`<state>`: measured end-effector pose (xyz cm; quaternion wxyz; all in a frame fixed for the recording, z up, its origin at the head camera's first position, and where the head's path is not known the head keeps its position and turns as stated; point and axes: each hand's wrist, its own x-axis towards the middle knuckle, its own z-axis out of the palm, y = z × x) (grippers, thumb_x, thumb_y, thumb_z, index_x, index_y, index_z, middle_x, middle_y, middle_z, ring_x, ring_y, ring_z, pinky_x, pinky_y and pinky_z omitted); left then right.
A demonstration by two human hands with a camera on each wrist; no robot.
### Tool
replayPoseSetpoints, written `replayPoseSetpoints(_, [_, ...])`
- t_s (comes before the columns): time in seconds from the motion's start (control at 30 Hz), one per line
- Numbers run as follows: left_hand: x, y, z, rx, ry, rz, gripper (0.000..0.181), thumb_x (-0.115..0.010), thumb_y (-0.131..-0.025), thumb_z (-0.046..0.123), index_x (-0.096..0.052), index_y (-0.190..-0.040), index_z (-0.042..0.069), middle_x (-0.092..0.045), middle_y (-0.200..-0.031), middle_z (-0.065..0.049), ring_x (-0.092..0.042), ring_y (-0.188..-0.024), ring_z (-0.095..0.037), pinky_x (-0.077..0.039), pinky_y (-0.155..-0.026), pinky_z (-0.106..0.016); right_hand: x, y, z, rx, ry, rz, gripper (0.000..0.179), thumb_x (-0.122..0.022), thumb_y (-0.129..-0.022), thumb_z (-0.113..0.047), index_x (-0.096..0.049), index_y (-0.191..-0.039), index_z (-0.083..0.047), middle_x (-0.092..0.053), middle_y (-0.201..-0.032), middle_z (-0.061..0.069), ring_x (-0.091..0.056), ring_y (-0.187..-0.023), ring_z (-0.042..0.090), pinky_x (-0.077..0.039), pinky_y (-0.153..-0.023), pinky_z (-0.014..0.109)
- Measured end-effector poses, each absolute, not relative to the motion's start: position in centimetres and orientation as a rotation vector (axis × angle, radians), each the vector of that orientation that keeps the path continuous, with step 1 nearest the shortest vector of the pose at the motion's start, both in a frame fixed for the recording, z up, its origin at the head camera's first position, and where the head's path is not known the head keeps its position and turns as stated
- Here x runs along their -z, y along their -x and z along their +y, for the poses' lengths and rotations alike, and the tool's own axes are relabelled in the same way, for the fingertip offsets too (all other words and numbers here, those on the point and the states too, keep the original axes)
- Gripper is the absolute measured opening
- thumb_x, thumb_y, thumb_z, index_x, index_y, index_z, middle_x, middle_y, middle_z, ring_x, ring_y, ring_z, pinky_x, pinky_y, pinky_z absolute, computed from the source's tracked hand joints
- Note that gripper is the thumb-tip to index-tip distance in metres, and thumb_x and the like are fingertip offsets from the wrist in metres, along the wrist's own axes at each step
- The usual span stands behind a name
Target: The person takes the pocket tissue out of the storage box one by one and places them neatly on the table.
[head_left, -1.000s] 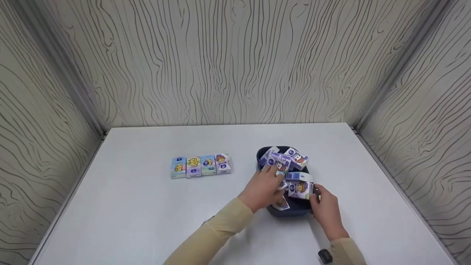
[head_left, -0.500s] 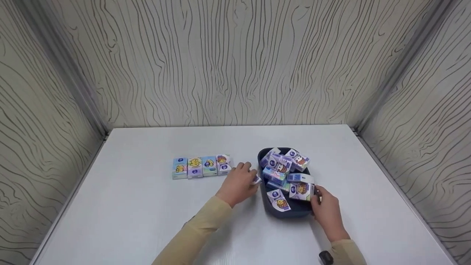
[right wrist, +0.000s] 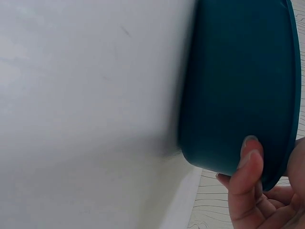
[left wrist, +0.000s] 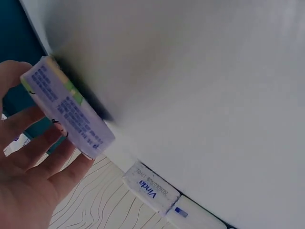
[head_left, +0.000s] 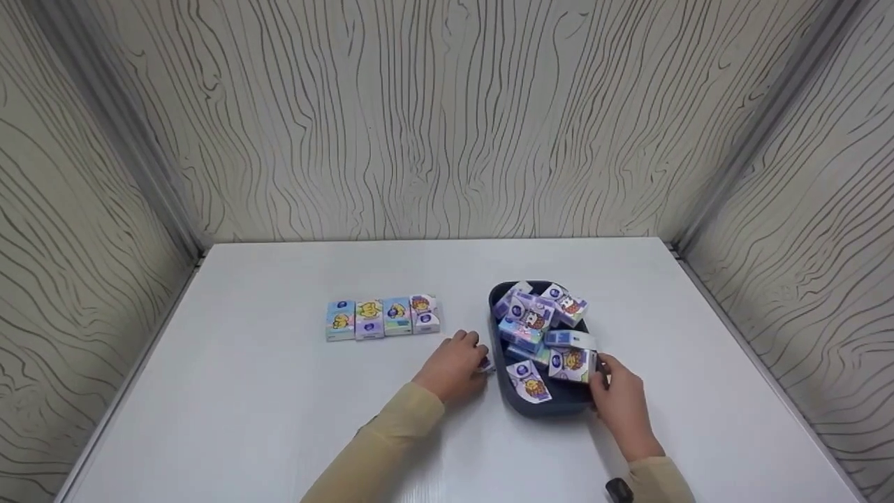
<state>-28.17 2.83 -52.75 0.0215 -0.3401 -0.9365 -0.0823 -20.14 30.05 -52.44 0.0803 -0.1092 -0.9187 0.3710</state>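
Note:
My left hand [head_left: 454, 367] is just left of the dark blue-green bin [head_left: 552, 408], low over the white table. Between its thumb and fingers it pinches a small purple-and-white tissue pack [left wrist: 69, 109], whose printed side shows in the left wrist view. From above, the hand covers most of that pack. My right hand [head_left: 618, 395] grips the bin's rim at the near right, with fingers against the outer wall [right wrist: 238, 95] in the right wrist view. Inside the bin lies a loose heap of similar tissue packs [head_left: 532, 318], some tilted over one another.
Left of the bin, several tissue packs [head_left: 383, 319] lie side by side in a row on the white table [head_left: 279, 405]. Wood-grain patterned panels [head_left: 433, 126] enclose the table at the back and on both sides.
My left hand has come out of the bin to the left with a tissue pack, then moved slightly toward the table's near side. The right hand stays on the bin.

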Motion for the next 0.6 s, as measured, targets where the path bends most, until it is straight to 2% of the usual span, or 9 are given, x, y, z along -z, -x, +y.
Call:
replayPoseSetpoints(0.13, [52.8,28.6,3.3,0.178,1.080,-2.875,0.024,-0.067,-0.089,0.026,-0.068,-0.110,0.015,-0.057,-0.101,0.000,-0.053,-0.098,-0.017,-0.046,-0.095,-0.034,52.4,20.1,30.2,-1.096,0.330,-2.748,0.042,-0.048,-0.094,-0.005,-0.045,-0.134,0.009,-0.056,-0.114,0.029,-0.056,-0.062,0.017,-0.050,-0.045,0.027])
replayPoseSetpoints(0.23, [52.8,29.2,3.5,0.116,1.096,-2.842,0.022,-0.066,-0.091,0.025,-0.068,-0.111,0.015,-0.060,-0.103,-0.001,-0.055,-0.101,-0.018,-0.045,-0.097,-0.034,52.4,20.1,30.2,-1.091,0.334,-2.747,0.042,-0.048,-0.094,-0.005,-0.045,-0.134,0.009,-0.056,-0.115,0.030,-0.056,-0.062,0.018,-0.051,-0.045,0.027])
replayPoseSetpoints(0.47, [53.1,30.7,4.1,-0.082,1.059,-2.747,0.021,-0.063,-0.092,0.012,-0.070,-0.112,0.013,-0.062,-0.110,-0.006,-0.059,-0.100,-0.022,-0.053,-0.086,-0.035,52.2,20.1,30.1,-1.134,0.357,-2.759,0.044,-0.047,-0.095,-0.006,-0.042,-0.136,0.009,-0.055,-0.118,0.030,-0.057,-0.062,0.017,-0.052,-0.045,0.027])
replayPoseSetpoints(0.6, [53.3,31.6,4.2,-0.102,0.989,-2.697,0.019,-0.063,-0.090,0.005,-0.071,-0.106,0.011,-0.062,-0.102,-0.007,-0.061,-0.091,-0.022,-0.055,-0.075,-0.034,52.3,20.1,29.9,-1.156,0.363,-2.749,0.043,-0.047,-0.094,-0.006,-0.044,-0.135,0.008,-0.055,-0.117,0.029,-0.057,-0.060,0.017,-0.051,-0.044,0.028])
